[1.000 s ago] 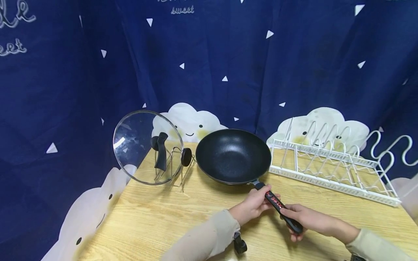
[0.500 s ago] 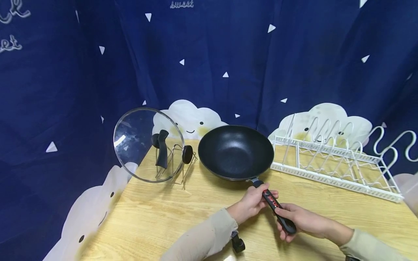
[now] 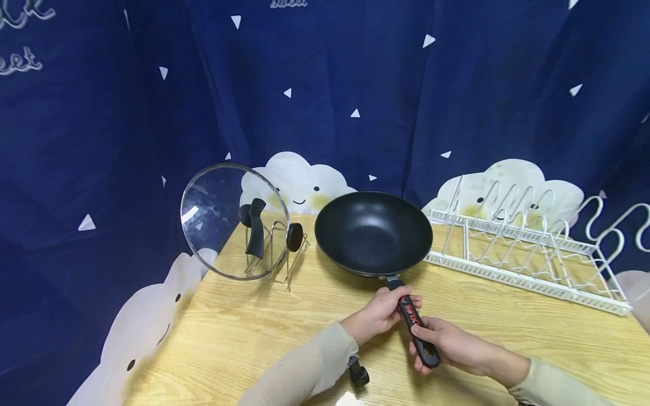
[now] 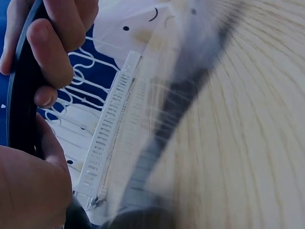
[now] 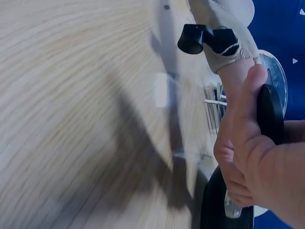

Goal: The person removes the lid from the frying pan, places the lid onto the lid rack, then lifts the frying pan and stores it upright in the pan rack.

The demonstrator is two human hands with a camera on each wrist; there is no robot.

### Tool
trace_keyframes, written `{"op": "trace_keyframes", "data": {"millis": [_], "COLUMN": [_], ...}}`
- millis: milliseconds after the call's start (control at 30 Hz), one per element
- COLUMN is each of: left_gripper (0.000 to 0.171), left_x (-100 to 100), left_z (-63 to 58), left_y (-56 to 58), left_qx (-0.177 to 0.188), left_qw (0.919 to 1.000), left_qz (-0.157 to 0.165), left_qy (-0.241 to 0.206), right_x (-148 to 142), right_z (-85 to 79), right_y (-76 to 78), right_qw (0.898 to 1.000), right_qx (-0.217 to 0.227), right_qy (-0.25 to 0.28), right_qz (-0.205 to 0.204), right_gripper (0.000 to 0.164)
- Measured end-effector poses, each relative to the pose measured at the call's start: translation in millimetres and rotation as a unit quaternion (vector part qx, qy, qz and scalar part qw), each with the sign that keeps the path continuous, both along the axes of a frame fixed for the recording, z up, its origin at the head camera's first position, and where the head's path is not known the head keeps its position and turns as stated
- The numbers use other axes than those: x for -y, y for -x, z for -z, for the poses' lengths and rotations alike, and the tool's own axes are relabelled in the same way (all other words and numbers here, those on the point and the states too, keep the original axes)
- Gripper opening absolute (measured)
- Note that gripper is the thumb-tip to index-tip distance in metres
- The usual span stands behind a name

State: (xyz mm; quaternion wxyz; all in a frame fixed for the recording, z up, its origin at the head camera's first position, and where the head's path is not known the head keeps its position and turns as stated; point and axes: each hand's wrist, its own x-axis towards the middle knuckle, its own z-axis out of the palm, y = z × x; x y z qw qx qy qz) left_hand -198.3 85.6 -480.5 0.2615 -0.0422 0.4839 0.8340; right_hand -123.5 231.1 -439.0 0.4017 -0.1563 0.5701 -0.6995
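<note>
- Wok (image 3: 373, 234) is held by its handle (image 3: 409, 316) in two hands, in front of the person; whether its base is touching the table or raised off it cannot be told.
- Close to the bowl, the handle is gripped by the left hand (image 3: 382, 309), with the thumb laid on top and the fingers passed underneath, their tips showing at the far side.
- At the rear end, the handle is gripped by the right hand (image 3: 440, 341), with the thumb pressed on the upper face and the fingers curled below.
- Red lettering is left showing between the two grips, and the handle is joined to the bowl by a metal bracket (image 3: 390, 277).
- Most of the weight is probably carried in the bowl, so a forward dip or a roll about the handle is to be expected; load is judged best borne near the bracket, and tilt best steered from the rear.
- Stiffness is expected throughout; the smooth dark coating may be slippery and easily scratched, so the rim is judged a poorer hold.
- The bowl's inside is turned up and toward the person.
- To the right, a white rack (image 3: 528, 283) is placed near the wok; contact between them cannot be confirmed.
- To the left, a glass lid (image 3: 213, 225), likely fragile, is propped steeply at a wire stand (image 3: 288, 276).
- Beyond the wooden table (image 3: 254, 332), a blue curtain (image 3: 325, 67) is hung.
</note>
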Motion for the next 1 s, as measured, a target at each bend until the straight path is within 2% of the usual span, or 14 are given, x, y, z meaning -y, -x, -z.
{"op": "trace_keyframes", "data": {"millis": [233, 533, 733, 867, 1000], "left_gripper": [0.015, 0.019, 0.027, 0.014, 0.011], "left_x": [10, 22, 26, 27, 29], "left_z": [1.1, 1.8, 0.7, 2.3, 3.7], "left_y": [1.1, 5.4, 10.2, 12.4, 15.0], "left_qx": [-0.005, 0.008, 0.041, 0.046, 0.039], "left_qw": [0.9999, 0.9995, 0.9966, 0.9944, 0.9920], "left_qz": [0.013, 0.031, 0.065, 0.084, 0.102], "left_qy": [-0.008, -0.003, -0.030, -0.045, -0.064], "right_x": [13, 28, 39, 50, 58], "right_z": [1.6, 1.5, -3.1, -6.0, -7.4], "right_y": [-0.7, -3.4, -9.0, -10.1, -8.2], "right_qw": [1.000, 1.000, 0.996, 0.990, 0.987], "right_qx": [0.006, 0.010, 0.014, 0.024, 0.035], "right_qy": [-0.005, -0.007, -0.028, -0.044, -0.057], "right_qz": [0.006, 0.022, 0.079, 0.132, 0.149], "right_gripper": [0.038, 0.036, 0.035, 0.036, 0.042]}}
